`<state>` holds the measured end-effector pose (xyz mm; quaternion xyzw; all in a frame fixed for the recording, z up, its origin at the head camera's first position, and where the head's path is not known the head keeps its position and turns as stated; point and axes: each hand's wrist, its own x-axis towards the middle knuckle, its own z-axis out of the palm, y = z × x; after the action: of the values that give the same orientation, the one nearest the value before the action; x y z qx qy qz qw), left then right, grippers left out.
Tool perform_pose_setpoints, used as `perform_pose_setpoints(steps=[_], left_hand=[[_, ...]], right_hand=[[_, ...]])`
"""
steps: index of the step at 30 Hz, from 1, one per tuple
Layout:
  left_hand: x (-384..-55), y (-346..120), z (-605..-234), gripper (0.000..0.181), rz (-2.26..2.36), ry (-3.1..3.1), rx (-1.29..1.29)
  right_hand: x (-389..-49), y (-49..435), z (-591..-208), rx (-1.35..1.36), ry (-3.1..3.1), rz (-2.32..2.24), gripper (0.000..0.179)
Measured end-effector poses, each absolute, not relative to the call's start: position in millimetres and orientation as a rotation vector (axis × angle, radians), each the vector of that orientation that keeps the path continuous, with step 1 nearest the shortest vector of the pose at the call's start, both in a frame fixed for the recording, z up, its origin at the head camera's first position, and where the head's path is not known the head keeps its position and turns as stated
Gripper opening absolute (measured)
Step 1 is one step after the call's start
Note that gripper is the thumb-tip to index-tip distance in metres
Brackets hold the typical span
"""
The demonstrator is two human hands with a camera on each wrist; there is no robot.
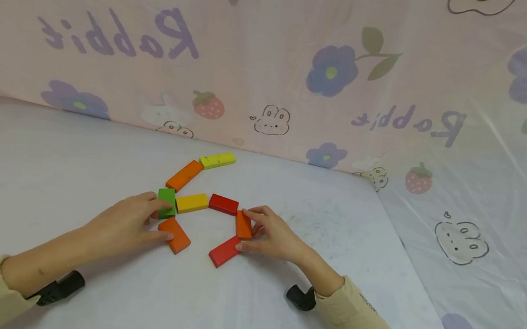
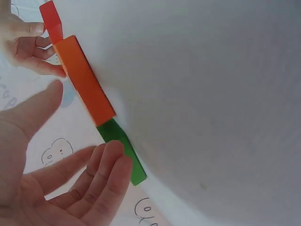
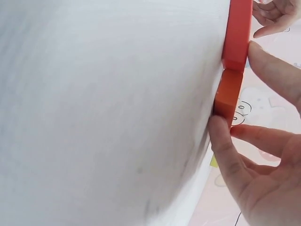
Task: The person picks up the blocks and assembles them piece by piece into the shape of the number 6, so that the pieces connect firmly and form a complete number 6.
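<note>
Flat coloured blocks lie in a bent chain on the white surface. My left hand [image 1: 133,219] is at the chain's left side, its fingertips touching the green block [image 1: 165,209] and its thumb over the near-left orange block [image 1: 178,237]. On the other side, my right hand [image 1: 274,236] has fingertips against the right orange block [image 1: 243,225]. Its thumb rests at the corner of the bright red block [image 1: 223,252], which meets that orange block end to end, as the right wrist view shows. A yellow block [image 1: 192,203] and a dark red block [image 1: 224,204] bridge the green and right orange blocks.
Another orange block [image 1: 184,175] slants away behind the green one, leading to a yellow-green block [image 1: 218,160] farther back. A printed rabbit-and-flower sheet [image 1: 260,77] hangs behind the white table [image 1: 85,157] and down its right side.
</note>
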<state>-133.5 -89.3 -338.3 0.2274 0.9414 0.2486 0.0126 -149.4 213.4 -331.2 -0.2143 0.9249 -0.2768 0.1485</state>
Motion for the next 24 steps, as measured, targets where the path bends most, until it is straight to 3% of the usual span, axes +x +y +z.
perform_pose_setpoints(steps=[6,24], left_hand=[[-135.1,-91.7,-341.2,0.061,0.752,2.955,0.707],[-138.0,-91.4,-340.2,0.056,0.781,2.940,0.675]], right_hand=[[-149.8,213.8,-331.0,-0.633,2.656,-0.803,0.071],[-149.9,212.3,-330.0,-0.612,2.662,-0.784,0.071]])
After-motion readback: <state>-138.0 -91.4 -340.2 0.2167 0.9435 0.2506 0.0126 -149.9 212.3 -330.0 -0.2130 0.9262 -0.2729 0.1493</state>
